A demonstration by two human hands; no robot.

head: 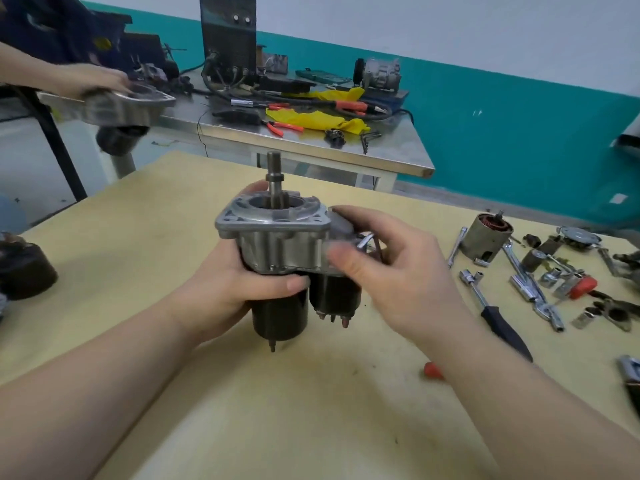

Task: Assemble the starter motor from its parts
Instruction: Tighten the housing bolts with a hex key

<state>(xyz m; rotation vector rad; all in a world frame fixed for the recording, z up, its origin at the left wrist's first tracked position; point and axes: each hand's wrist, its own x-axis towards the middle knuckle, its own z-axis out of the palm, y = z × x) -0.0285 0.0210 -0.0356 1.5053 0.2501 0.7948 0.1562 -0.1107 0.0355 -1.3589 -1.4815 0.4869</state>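
The starter motor [277,244] stands upright above the middle of the wooden table [311,410]. Its silver aluminium housing is on top, and a steel shaft [274,178] sticks up out of it. The black motor body [278,317] and the black solenoid [334,296] hang side by side below the housing. My left hand [239,282] is wrapped around the housing and the motor body from the left. My right hand [384,258] grips the housing's right side above the solenoid, fingers over a small shiny metal part.
Loose parts and tools lie at the table's right: a wound field housing [486,237], ratchets and sockets [533,289], a black-handled driver [502,327]. A dark cylinder [26,268] sits at the left edge. Another person's hand [90,81] holds a housing at far left. A cluttered steel bench [311,140] stands behind.
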